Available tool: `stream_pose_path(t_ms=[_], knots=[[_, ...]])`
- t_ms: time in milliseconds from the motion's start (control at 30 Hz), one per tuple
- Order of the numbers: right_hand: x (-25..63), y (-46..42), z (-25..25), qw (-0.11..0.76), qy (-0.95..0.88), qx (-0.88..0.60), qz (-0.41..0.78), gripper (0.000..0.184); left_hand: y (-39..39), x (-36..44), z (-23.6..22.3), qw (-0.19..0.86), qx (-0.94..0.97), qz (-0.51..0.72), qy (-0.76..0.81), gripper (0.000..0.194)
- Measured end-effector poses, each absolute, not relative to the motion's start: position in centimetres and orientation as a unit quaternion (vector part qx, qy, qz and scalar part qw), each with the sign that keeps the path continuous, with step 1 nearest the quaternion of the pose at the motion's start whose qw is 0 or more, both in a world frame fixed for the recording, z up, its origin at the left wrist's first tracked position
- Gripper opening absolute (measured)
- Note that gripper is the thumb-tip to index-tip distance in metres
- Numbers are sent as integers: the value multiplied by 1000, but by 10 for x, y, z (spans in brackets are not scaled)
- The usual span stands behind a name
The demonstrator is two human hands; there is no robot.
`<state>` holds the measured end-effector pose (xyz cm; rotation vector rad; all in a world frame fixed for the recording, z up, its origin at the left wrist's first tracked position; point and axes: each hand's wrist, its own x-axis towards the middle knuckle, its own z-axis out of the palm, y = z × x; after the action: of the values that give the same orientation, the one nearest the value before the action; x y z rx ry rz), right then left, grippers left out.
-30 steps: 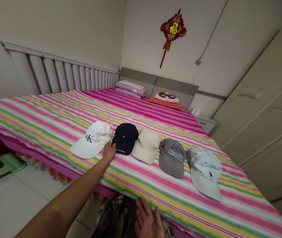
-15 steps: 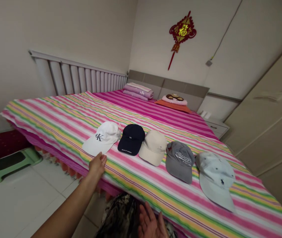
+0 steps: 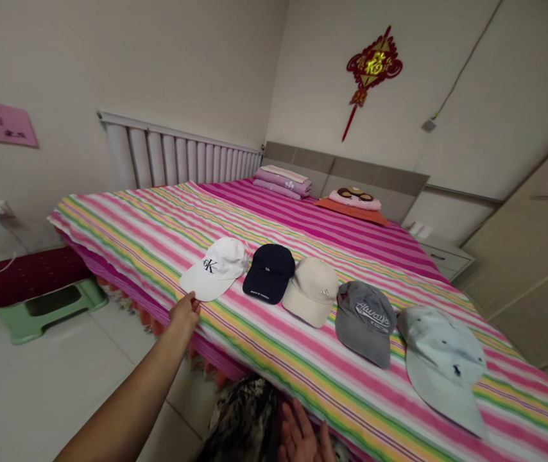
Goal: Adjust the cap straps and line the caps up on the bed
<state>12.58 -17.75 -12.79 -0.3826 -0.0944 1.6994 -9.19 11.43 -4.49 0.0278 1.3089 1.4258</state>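
Observation:
My left hand (image 3: 185,312) is at the front edge of the bed, its fingers closed on the brim edge of a white cap (image 3: 216,266) with black letters. To the right of that cap, a navy cap (image 3: 269,273), a beige cap (image 3: 311,289), a grey cap (image 3: 366,321) with white lettering and a pale mint cap (image 3: 447,359) form a row, brims toward me. At the bottom of the view, my right hand (image 3: 303,436) is open, palm up, near the bed edge, touching none of the caps.
The caps lie on a striped sheet (image 3: 134,218) covering the bed. Folded bedding (image 3: 283,181) and an orange pillow (image 3: 351,210) rest by the headboard. A green stool (image 3: 57,314) stands on the floor at left, and a wardrobe (image 3: 534,256) at right.
The view has turned left, so the scene sits further right and more of the stool and a pink paper shows. My left hand stays at the white cap's brim; my right stays open.

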Motion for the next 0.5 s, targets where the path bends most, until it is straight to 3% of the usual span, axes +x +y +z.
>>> stream_pose_path(t_ms=[333,500], knots=[[122,-170,-112,618,-36,-146,772,42,101,-91,-15,700,47,625,342,28],[117,-160,-91,626,-78,-178,755,42,53,-88,-28,763,124,599,208,38]])
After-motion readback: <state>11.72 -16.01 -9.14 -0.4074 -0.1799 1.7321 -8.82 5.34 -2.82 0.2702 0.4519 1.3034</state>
